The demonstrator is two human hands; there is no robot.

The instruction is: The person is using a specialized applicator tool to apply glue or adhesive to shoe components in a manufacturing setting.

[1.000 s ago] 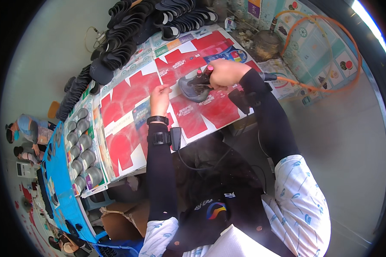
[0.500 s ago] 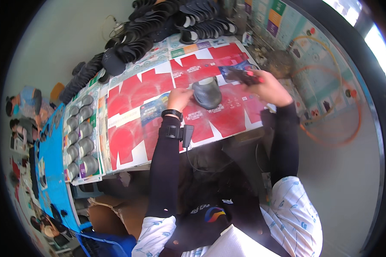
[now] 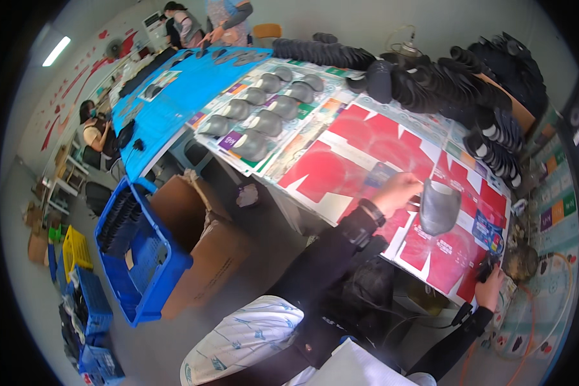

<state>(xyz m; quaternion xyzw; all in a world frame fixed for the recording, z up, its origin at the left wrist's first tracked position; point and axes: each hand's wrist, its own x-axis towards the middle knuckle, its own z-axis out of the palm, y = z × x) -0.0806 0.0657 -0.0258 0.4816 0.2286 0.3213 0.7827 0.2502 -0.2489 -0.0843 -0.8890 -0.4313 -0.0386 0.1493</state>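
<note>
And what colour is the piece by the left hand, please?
The piece is grey, whitish at one end; head view.

Grey shell at the left grip, dark tool at the right

The smooth, dark grey, rounded shell-like piece (image 3: 439, 207) has a paler crescent at its top; its broad curved end points down. The left grip (image 3: 400, 192) pinches its left edge above the red-and-white-covered counter (image 3: 315, 170). A small black hand tool (image 3: 486, 266), its shape unclear, sits by the right grip (image 3: 489, 289).

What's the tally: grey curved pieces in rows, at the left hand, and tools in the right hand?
Grey pieces in rows: 10
Grey piece at the left hand: 1
Dark tool in the right hand: 1
Total: 12
</note>
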